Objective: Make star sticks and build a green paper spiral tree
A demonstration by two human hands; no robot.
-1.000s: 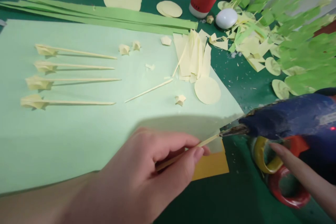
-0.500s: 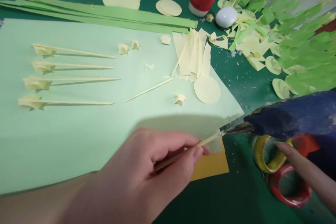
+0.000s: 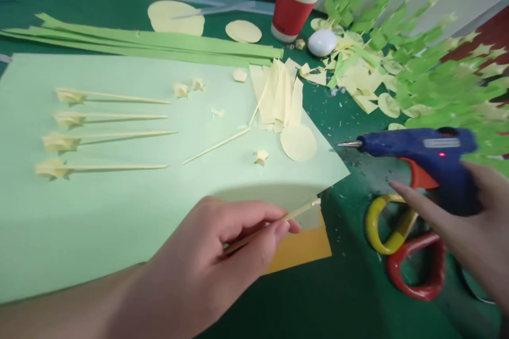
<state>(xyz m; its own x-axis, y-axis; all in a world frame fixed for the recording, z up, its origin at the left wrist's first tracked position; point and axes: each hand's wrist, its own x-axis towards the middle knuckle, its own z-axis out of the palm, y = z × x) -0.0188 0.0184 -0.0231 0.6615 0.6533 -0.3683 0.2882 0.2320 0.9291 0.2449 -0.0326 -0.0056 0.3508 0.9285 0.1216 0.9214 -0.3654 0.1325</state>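
My left hand (image 3: 234, 249) is closed around a thin wooden stick (image 3: 300, 210), whose tip bears a small whitish blob. At the right, my right hand (image 3: 477, 222) grips the handle of a blue hot glue gun (image 3: 413, 143) with one digit stretched out clear of the orange trigger. The gun's metal nozzle points left, apart from the stick. A folded paper star (image 3: 261, 157) lies on the pale green sheet (image 3: 159, 233) beyond my left hand. Several sticks topped with paper stars (image 3: 55, 168) lie in a row at the left of the sheet.
Scissors with yellow and red handles (image 3: 417, 270) lie below the gun. Green paper strips (image 3: 159, 42), cream strips (image 3: 284, 95) and a red-and-white paper cup (image 3: 296, 5) are further back. Green paper plants (image 3: 445, 90) and scraps crowd the right. An orange sheet (image 3: 306, 249) lies by my left hand.
The glue gun's nozzle has moved away from the stick's tip, up and to the right, with my right hand. My left hand still holds the stick. The view has shifted slightly.
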